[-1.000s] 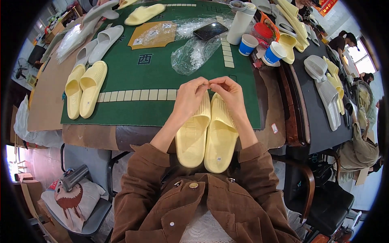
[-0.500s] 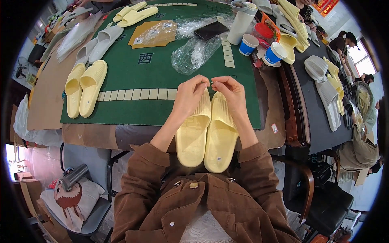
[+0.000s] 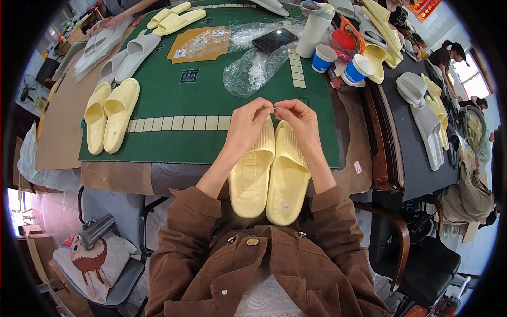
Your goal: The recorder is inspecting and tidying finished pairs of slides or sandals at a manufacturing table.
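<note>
Slippers, a pale yellow ribbed foam pair (image 3: 270, 177), lie side by side across the near edge of the green felt table mat (image 3: 185, 100), heels toward the brown jacket and toes under the hands. Left hand (image 3: 248, 124) and right hand (image 3: 298, 119) meet just above those toes, fingertips pinched together on something thin and pale stretched between them (a thread or a small tie, too fine to say which). Thumbs and forefingers are closed on it from either side, the other fingers curled loosely over the toe straps.

By the look of it, this is the fastening step: the two slippers are already matched and squared up, and the hands are working the small piece at the toe end. Any next move there calls for a steady pinch and very little travel, keeping the pair aligned so neither slipper slides off the table edge toward the lap.

Further out, another yellow slipper pair (image 3: 108, 116) rests at the left of the mat, a crumpled clear plastic bag (image 3: 253, 68) lies beyond the hands, and blue-and-white paper cups (image 3: 323, 57) stand near the far right corner.
</note>
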`<state>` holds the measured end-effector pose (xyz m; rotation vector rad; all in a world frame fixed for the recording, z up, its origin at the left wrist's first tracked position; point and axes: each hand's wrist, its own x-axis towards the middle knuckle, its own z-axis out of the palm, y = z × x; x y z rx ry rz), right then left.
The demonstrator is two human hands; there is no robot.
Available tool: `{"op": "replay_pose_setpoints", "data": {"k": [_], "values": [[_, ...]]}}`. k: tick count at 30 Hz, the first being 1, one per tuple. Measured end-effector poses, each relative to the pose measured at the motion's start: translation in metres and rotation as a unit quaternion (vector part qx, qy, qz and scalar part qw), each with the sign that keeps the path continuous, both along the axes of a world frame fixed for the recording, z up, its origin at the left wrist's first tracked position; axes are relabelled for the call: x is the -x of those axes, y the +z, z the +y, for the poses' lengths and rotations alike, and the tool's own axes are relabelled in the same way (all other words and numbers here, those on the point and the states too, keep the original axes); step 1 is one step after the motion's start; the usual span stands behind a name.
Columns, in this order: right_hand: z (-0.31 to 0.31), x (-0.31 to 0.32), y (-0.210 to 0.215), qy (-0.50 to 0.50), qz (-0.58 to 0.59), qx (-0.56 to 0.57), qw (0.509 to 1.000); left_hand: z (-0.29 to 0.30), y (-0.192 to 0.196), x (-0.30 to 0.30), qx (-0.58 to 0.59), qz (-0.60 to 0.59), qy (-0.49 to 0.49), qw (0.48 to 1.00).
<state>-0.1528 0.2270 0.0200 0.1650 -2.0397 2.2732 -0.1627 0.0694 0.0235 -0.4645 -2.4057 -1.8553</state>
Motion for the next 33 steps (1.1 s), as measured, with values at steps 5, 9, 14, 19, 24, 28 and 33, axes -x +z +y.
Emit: {"op": "replay_pose_setpoints", "data": {"k": [5, 9, 14, 19, 24, 28, 33], "values": [[0.0008, 0.0016, -0.0028, -0.027, 0.01, 0.03, 0.999, 0.0002, 0.0003, -0.0002, 0.0, 0.016, 0.013, 1.0], [0.0005, 0.0011, -0.0015, -0.012, 0.007, 0.015, 1.0, 0.0002, 0.0012, -0.0008, -0.005, 0.015, 0.011, 1.0], [0.0008, 0.0004, -0.0005, -0.012, 0.003, 0.016, 1.0, 0.0, 0.0053, -0.0025, 0.019, 0.009, 0.01, 1.0], [-0.0003, 0.0002, -0.0005, -0.011, 0.005, 0.022, 1.0, -0.0001, 0.0003, -0.0013, 0.006, 0.015, 0.012, 1.0], [-0.0003, 0.0, -0.0006, 0.002, 0.007, 0.006, 1.0, 0.0009, 0.0027, -0.0025, 0.001, 0.012, 0.015, 1.0], [-0.0016, 0.0009, -0.0014, 0.001, 0.011, 0.003, 1.0, 0.0005, 0.003, -0.003, 0.0, 0.014, 0.013, 1.0], [0.0014, 0.0039, -0.0067, 0.003, 0.003, 0.005, 1.0, 0.002, 0.0027, -0.0034, 0.004, 0.023, 0.017, 1.0]]}}
